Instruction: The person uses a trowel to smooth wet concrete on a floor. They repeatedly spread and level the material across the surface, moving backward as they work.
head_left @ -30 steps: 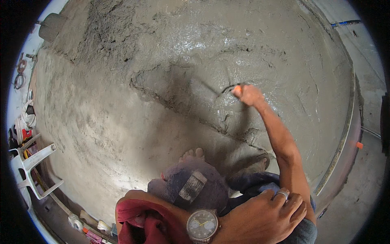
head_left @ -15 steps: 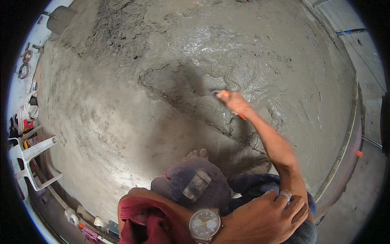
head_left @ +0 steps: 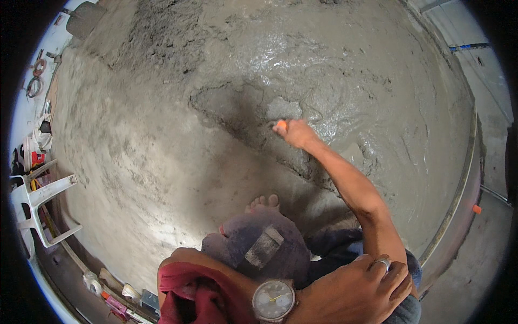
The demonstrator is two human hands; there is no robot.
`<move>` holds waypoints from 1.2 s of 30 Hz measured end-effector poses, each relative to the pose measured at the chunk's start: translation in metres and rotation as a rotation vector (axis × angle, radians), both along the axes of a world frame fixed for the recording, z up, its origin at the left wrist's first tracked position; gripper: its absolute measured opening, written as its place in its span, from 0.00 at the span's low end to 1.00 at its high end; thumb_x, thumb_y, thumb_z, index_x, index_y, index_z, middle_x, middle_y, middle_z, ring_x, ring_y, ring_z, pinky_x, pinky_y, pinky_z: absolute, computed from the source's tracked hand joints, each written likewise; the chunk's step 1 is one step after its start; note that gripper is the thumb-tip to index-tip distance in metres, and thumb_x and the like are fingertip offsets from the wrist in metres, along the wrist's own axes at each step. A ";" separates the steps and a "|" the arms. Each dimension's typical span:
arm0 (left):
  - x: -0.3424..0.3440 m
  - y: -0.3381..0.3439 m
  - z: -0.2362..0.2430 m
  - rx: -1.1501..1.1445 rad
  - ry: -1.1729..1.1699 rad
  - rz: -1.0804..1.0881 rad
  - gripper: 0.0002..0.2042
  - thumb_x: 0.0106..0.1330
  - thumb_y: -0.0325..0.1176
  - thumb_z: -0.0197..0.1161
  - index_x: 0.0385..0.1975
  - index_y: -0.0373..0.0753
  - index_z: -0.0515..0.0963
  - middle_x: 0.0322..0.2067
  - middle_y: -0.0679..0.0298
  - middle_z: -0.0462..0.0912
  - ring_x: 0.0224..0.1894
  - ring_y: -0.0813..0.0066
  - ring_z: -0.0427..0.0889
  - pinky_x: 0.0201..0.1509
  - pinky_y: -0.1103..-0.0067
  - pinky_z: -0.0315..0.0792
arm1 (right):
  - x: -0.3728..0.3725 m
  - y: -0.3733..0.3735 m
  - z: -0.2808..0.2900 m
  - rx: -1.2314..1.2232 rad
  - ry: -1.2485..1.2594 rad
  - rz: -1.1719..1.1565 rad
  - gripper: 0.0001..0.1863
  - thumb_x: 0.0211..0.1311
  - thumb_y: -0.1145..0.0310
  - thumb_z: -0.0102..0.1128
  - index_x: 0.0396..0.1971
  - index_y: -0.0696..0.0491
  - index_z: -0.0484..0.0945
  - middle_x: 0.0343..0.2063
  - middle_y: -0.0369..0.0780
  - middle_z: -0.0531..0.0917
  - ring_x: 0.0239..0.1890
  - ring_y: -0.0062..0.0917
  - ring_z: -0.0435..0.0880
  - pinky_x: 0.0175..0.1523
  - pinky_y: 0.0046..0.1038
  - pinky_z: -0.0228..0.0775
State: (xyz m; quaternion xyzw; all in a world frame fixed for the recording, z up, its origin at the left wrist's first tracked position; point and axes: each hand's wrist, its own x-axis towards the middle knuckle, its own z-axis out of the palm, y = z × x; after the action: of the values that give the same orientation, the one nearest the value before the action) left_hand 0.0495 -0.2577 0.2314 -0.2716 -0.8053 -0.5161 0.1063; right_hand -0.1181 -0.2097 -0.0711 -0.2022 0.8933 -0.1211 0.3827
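My right hand (head_left: 294,133) is closed around the orange handle of a trowel (head_left: 281,125), low over wet grey cement (head_left: 345,102). The hand and the shadow hide most of the blade. A rough ridge of mortar runs beside the trowel, between the wet, shiny layer and the drier, paler floor (head_left: 124,146). My left hand (head_left: 356,289), with a ring and a wristwatch (head_left: 274,299), lies across my lap against my right arm. Its fingers bend loosely and hold nothing. My bent knee (head_left: 256,245) and bare toes show below the work area.
At the left edge a white plastic chair (head_left: 46,197) lies tipped, near assorted tools and bags. A dark rounded bucket-like thing (head_left: 85,20) stands at the far left. Crumbly dark mortar (head_left: 162,40) is heaped at the back. A raised edge strip (head_left: 458,194) bounds the right side.
My right hand has moved a little left with the trowel, and the orange handle end now points more toward me. My left hand has stayed nearly in place.
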 end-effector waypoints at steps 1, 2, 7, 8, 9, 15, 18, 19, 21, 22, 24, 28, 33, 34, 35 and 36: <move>0.002 0.004 -0.003 0.023 0.019 0.024 0.09 0.55 0.37 0.57 0.30 0.38 0.77 0.25 0.67 0.71 0.25 0.76 0.71 0.28 0.82 0.67 | 0.002 0.002 -0.008 0.040 0.019 0.058 0.30 0.65 0.44 0.45 0.42 0.59 0.77 0.40 0.52 0.81 0.44 0.46 0.80 0.51 0.46 0.69; 0.003 0.008 -0.006 0.047 0.041 0.049 0.09 0.55 0.37 0.57 0.30 0.38 0.77 0.25 0.67 0.71 0.25 0.76 0.71 0.28 0.82 0.67 | 0.002 0.005 -0.015 0.080 0.037 0.116 0.30 0.65 0.44 0.45 0.43 0.59 0.77 0.40 0.52 0.82 0.44 0.45 0.80 0.51 0.45 0.69; -0.004 -0.015 0.006 -0.109 -0.002 -0.123 0.09 0.55 0.37 0.57 0.30 0.39 0.77 0.26 0.67 0.72 0.25 0.76 0.71 0.28 0.82 0.67 | -0.053 0.073 -0.008 0.176 0.161 -0.087 0.33 0.63 0.40 0.45 0.45 0.58 0.78 0.41 0.53 0.81 0.47 0.46 0.79 0.52 0.44 0.69; -0.005 -0.018 0.012 -0.130 -0.008 -0.129 0.09 0.55 0.37 0.57 0.29 0.40 0.77 0.27 0.67 0.71 0.25 0.77 0.71 0.29 0.82 0.68 | -0.062 0.092 -0.013 0.190 0.175 -0.140 0.33 0.63 0.40 0.45 0.45 0.58 0.78 0.42 0.53 0.81 0.47 0.46 0.79 0.52 0.44 0.69; -0.005 -0.022 0.015 -0.154 -0.023 -0.128 0.08 0.55 0.37 0.57 0.29 0.40 0.76 0.27 0.67 0.71 0.25 0.77 0.71 0.29 0.82 0.68 | -0.063 0.092 -0.007 0.200 0.182 -0.184 0.33 0.63 0.40 0.45 0.45 0.58 0.78 0.42 0.53 0.81 0.48 0.46 0.79 0.52 0.44 0.69; -0.002 0.001 -0.002 0.058 -0.047 -0.016 0.08 0.55 0.36 0.57 0.29 0.39 0.76 0.26 0.67 0.71 0.26 0.77 0.72 0.27 0.81 0.69 | -0.021 0.046 -0.007 0.134 0.060 -0.081 0.33 0.61 0.40 0.48 0.45 0.58 0.78 0.43 0.52 0.81 0.48 0.45 0.79 0.53 0.44 0.70; -0.002 0.004 -0.006 0.013 -0.049 -0.039 0.08 0.56 0.36 0.57 0.31 0.40 0.76 0.27 0.68 0.71 0.26 0.76 0.73 0.27 0.81 0.70 | -0.024 0.042 -0.013 0.170 0.080 -0.078 0.33 0.61 0.39 0.47 0.45 0.57 0.78 0.44 0.52 0.81 0.49 0.44 0.79 0.54 0.43 0.69; -0.001 0.003 -0.003 -0.009 -0.064 -0.071 0.08 0.56 0.36 0.57 0.32 0.40 0.76 0.27 0.68 0.71 0.26 0.76 0.72 0.28 0.81 0.70 | -0.032 0.054 -0.007 0.184 0.085 -0.151 0.33 0.61 0.39 0.47 0.45 0.57 0.78 0.44 0.52 0.80 0.49 0.44 0.79 0.54 0.43 0.69; -0.007 -0.003 0.002 -0.041 -0.083 -0.129 0.09 0.56 0.36 0.57 0.34 0.41 0.77 0.28 0.68 0.72 0.27 0.76 0.72 0.28 0.82 0.71 | -0.041 0.081 -0.003 0.208 0.131 -0.269 0.34 0.62 0.39 0.46 0.45 0.57 0.78 0.44 0.52 0.80 0.50 0.44 0.78 0.54 0.42 0.69; -0.010 -0.003 0.002 -0.054 -0.081 -0.153 0.10 0.56 0.36 0.57 0.35 0.41 0.77 0.30 0.68 0.72 0.27 0.76 0.72 0.29 0.82 0.72 | -0.047 0.099 -0.004 0.226 0.179 -0.316 0.34 0.62 0.38 0.45 0.45 0.57 0.78 0.45 0.52 0.80 0.50 0.44 0.78 0.55 0.42 0.69; -0.014 -0.002 0.000 -0.092 -0.067 -0.186 0.11 0.56 0.37 0.57 0.37 0.41 0.77 0.32 0.68 0.73 0.28 0.76 0.72 0.29 0.82 0.73 | -0.058 0.147 -0.004 0.254 0.279 -0.426 0.35 0.61 0.37 0.45 0.41 0.58 0.79 0.41 0.53 0.81 0.48 0.45 0.79 0.51 0.43 0.70; -0.002 0.007 -0.007 -0.029 -0.010 -0.077 0.13 0.55 0.37 0.57 0.39 0.42 0.78 0.35 0.68 0.73 0.30 0.75 0.71 0.29 0.82 0.73 | -0.076 0.260 -0.027 0.232 0.574 -0.571 0.37 0.59 0.35 0.47 0.23 0.60 0.81 0.22 0.51 0.82 0.30 0.45 0.84 0.33 0.42 0.73; -0.003 0.013 -0.014 0.039 0.016 -0.056 0.13 0.54 0.37 0.57 0.38 0.42 0.78 0.34 0.68 0.73 0.31 0.75 0.71 0.28 0.83 0.72 | -0.060 0.306 0.021 -0.038 0.400 -1.272 0.39 0.60 0.36 0.49 0.29 0.66 0.79 0.20 0.52 0.81 0.25 0.37 0.83 0.33 0.39 0.73; -0.007 0.015 -0.013 0.029 0.016 -0.109 0.12 0.54 0.37 0.57 0.38 0.42 0.78 0.34 0.68 0.73 0.31 0.75 0.71 0.28 0.83 0.71 | -0.050 0.307 0.032 -0.021 0.367 -1.189 0.39 0.60 0.37 0.49 0.29 0.67 0.78 0.20 0.53 0.81 0.25 0.38 0.82 0.34 0.39 0.73; -0.006 0.012 -0.008 -0.014 0.011 -0.119 0.12 0.54 0.37 0.57 0.37 0.42 0.78 0.34 0.68 0.73 0.31 0.75 0.72 0.27 0.83 0.71 | -0.046 0.276 0.038 -0.039 0.305 -1.069 0.38 0.60 0.37 0.49 0.29 0.67 0.78 0.20 0.53 0.81 0.25 0.38 0.82 0.34 0.39 0.73; -0.012 0.004 0.000 -0.065 -0.029 -0.195 0.12 0.54 0.37 0.57 0.36 0.42 0.78 0.33 0.68 0.73 0.31 0.75 0.72 0.27 0.83 0.71 | -0.035 0.252 0.041 -0.038 0.253 -0.961 0.38 0.60 0.38 0.49 0.28 0.67 0.78 0.20 0.53 0.80 0.25 0.38 0.82 0.35 0.39 0.73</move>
State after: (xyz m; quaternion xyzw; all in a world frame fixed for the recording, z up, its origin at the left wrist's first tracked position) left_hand 0.0371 -0.2533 0.2318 -0.3445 -0.7928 -0.5016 0.0353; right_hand -0.1533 0.0424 -0.0297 0.2124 0.9226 -0.2745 0.1685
